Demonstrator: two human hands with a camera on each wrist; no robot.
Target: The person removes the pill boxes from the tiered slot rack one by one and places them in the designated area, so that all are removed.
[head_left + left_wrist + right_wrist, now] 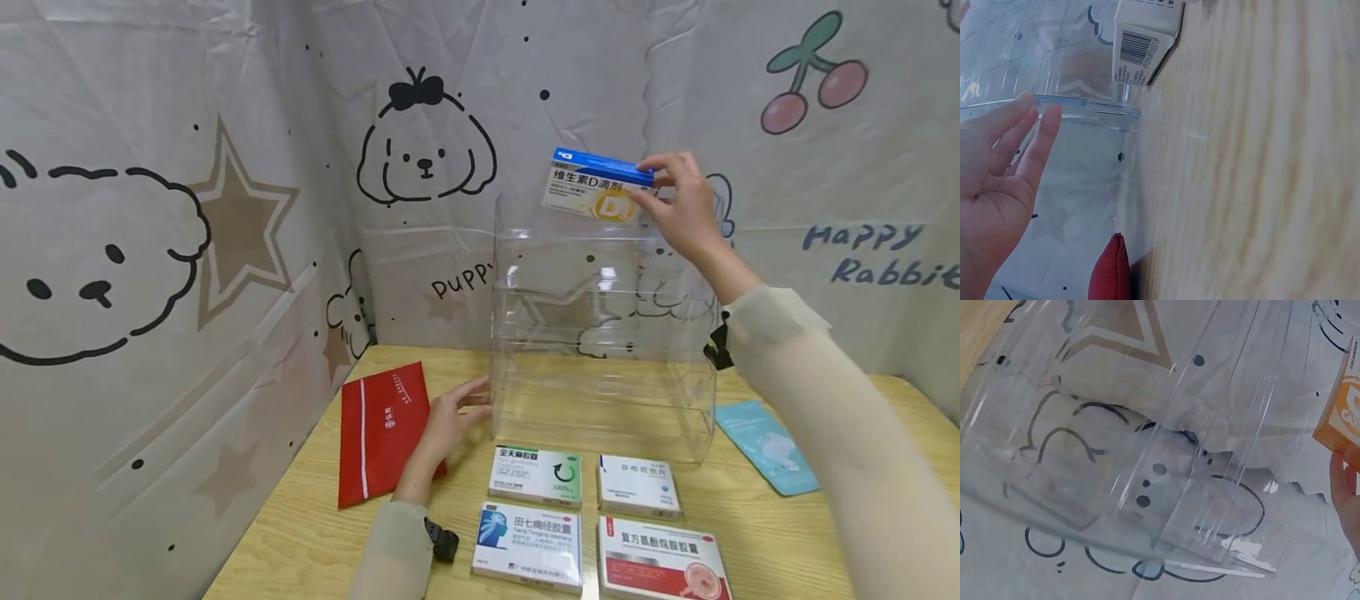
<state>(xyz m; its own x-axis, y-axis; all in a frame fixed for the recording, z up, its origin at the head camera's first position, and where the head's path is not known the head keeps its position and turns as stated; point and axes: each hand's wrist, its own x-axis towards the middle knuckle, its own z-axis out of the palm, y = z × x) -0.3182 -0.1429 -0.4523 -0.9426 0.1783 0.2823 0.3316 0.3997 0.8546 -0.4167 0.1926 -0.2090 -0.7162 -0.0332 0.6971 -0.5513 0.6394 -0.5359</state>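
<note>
In the head view my right hand (686,204) pinches the right end of a blue, white and orange vitamin D drops box (596,187). The box hangs over the top of a clear acrylic tiered rack (600,400), apart from it as far as I can tell. The right wrist view shows the orange end of the vitamin D drops box (1344,412) above the fingers. My left hand (450,425) touches the rack's left side, low down. In the left wrist view, the left hand's fingers (1041,144) are straight against the clear side edge.
Before the rack lie a green-and-white medicine box (535,475), a small white one (637,485), a blue-and-white one (527,546) and a red-and-white one (663,558). A red pouch (386,433) lies left, a teal packet (768,446) right. Behind hangs a printed curtain (450,150).
</note>
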